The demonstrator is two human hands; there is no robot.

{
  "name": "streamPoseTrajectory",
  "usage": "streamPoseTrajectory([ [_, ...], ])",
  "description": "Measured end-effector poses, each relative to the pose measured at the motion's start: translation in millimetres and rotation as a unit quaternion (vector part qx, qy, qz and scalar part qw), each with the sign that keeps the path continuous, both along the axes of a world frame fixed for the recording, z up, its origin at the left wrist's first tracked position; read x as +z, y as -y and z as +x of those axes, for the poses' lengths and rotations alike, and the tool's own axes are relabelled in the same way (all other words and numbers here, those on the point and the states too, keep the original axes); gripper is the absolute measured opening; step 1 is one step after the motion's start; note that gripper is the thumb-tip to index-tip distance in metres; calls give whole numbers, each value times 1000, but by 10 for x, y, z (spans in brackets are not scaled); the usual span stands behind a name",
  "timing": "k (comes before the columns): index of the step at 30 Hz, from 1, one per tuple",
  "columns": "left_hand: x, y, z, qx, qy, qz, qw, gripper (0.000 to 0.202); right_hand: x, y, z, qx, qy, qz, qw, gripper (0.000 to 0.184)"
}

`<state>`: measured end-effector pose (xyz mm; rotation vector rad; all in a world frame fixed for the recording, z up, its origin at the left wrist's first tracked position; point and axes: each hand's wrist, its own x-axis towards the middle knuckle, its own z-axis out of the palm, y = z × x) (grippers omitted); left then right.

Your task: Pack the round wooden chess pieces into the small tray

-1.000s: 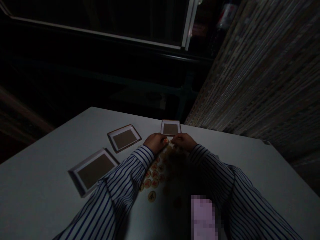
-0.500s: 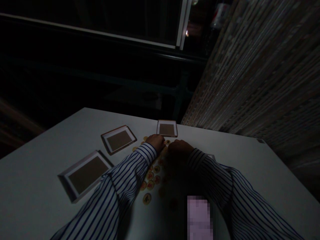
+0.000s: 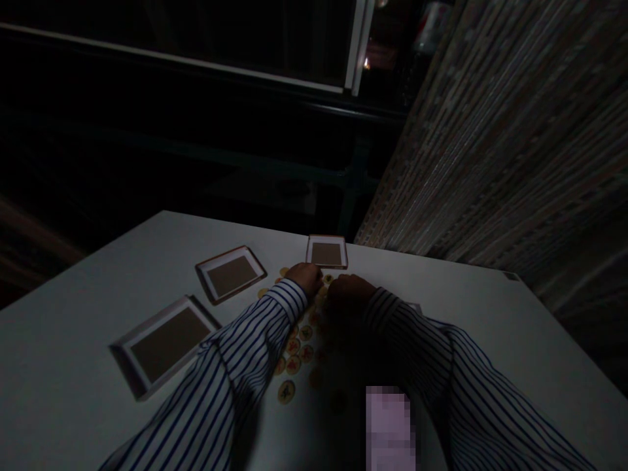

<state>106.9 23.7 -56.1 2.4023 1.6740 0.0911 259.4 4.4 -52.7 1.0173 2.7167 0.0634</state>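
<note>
Table (image 3: 490, 314): white, below the fingers (image 3: 314, 272)
Strand curtain (image 3: 490, 150): hanging beyond the fingers, to their right
Pale frame (image 3: 360, 46): around a dark panel (image 3: 196, 33), well past the fingers
Light: dim (nearly black behind the table)

Discs (image 3: 293, 364) lie on the tabletop (image 3: 490, 301) between and before the left hand (image 3: 307, 277) and right hand (image 3: 350, 288); behind sits the far tray (image 3: 326, 253), leftward the middle tray (image 3: 230, 275) and near tray (image 3: 169, 345), beyond at right a curtain (image 3: 481, 144)

- Sleeves (image 3: 250, 340): white, dark-blue stripes
- Round pieces (image 3: 286, 392) nearer than the left hand (image 3: 307, 278): yellowish, red or dark markings
- Trays (image 3: 169, 343) left of that hand: brown bottoms, whitish sides
- Desk (image 3: 471, 304): greyish white
</note>
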Motion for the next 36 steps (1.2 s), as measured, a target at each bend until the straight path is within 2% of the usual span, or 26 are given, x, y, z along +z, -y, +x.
streamPoseTrajectory([
  [9,-17,27,-66,-6,22,8,1000,27,-59,-61,10,-9,-31,-47,998,24],
  [12,-9,44,-102,1,34,19,999,30,-91,-89,66,-18,-103,-89,991,20],
  [14,5,60,-127,5,43,27,999,31,-107,-91,114,-53,-188,-121,973,18],
  [16,26,86,-149,6,54,35,998,31,-116,-77,158,-117,-298,-155,934,17],
  [17,37,104,-159,5,66,38,997,31,-117,-66,175,-152,-357,-180,904,17],
  [20,69,175,-179,-20,139,38,989,29,-105,-30,199,-222,-510,-278,783,20],
  [22,85,231,-178,-42,197,31,979,28,-88,-12,196,-251,-562,-332,715,22],
  [25,114,318,-146,-41,248,34,967,29,-63,5,180,-288,-593,-369,655,23],
  [28,159,396,-90,-29,268,56,961,33,-51,23,162,-305,-611,-393,616,24],
  [30,187,435,-55,-38,267,70,960,32,-49,40,149,-310,-619,-396,604,24],
  [34,194,472,-15,-52,258,95,960,26,-53,79,125,-314,-629,-387,597,23],
  [36,177,475,-8,-45,249,97,963,26,-57,91,124,-313,-628,-380,603,24],
])
